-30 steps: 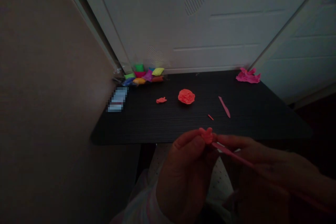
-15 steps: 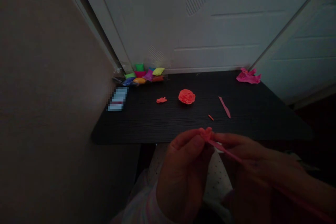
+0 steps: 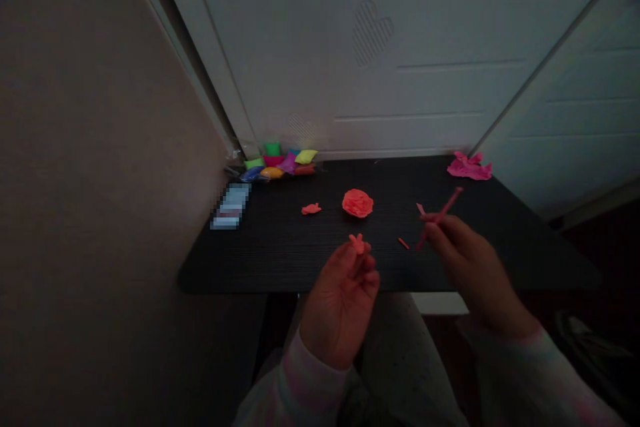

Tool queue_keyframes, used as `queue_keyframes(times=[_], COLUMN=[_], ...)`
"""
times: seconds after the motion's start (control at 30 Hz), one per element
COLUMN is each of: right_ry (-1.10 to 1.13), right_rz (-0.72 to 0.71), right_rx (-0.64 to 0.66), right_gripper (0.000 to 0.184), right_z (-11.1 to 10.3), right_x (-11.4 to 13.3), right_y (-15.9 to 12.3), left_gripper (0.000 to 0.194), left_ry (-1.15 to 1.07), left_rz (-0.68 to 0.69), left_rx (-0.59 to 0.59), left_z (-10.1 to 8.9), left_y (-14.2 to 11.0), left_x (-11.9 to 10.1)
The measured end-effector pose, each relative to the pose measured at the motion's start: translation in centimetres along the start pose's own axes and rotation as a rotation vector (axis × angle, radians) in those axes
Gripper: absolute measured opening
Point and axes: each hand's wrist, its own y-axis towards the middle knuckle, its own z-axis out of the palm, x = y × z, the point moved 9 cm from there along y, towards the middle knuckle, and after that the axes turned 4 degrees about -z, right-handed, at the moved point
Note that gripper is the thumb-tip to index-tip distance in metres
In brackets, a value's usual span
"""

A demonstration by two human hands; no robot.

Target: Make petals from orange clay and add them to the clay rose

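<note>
My left hand (image 3: 343, 310) pinches a small coral clay piece (image 3: 357, 243) with several short prongs sticking up, just above the front part of the table. Off to the right, my right hand (image 3: 470, 267) grips a thin pink modelling tool (image 3: 453, 196) between thumb and fingers, its upper end slanting up to the right. Behind that hand lies a second pink tool (image 3: 421, 209), mostly covered by the fingers. Between the hands, a short thin coral stick (image 3: 403, 243) rests on the table. A ruffled coral clay flower (image 3: 357, 203) sits beyond my left hand.
On the dark table (image 3: 270, 257) lies a small coral clay lump (image 3: 311, 209). Colourful clay packets (image 3: 273, 173) are at the back left, near a blurred-out pale rectangle (image 3: 231, 207). Crumpled pink clay (image 3: 469, 167) is at the back right. A white panelled door (image 3: 280, 47) stands behind.
My right hand has drawn away from the clay piece to the right, taking the tool along and turning it upward. My left hand has shifted slightly left with the piece. The view has tilted up.
</note>
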Motion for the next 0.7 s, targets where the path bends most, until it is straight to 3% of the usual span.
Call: queue_keyframes(times=[0.1,0.27,0.7], right_ry=[-0.322,-0.445,-0.44], right_rz=[-0.017,-0.07,-0.039], right_rx=[0.281,0.438,0.45], right_gripper=[0.026,0.02,0.022], right_z=[3.6,7.4,7.7], right_x=[-2.5,-4.0,-5.8], right_y=[2.0,3.4,3.8], left_gripper=[0.006,0.009,0.013], left_ry=[0.041,0.083,0.078], left_rz=[0.01,0.069,0.046], left_rx=[-0.042,-0.105,-0.158], left_z=[-0.5,-0.9,-1.3], left_y=[0.4,0.8,3.8], left_x=[-0.1,-1.1,-1.0])
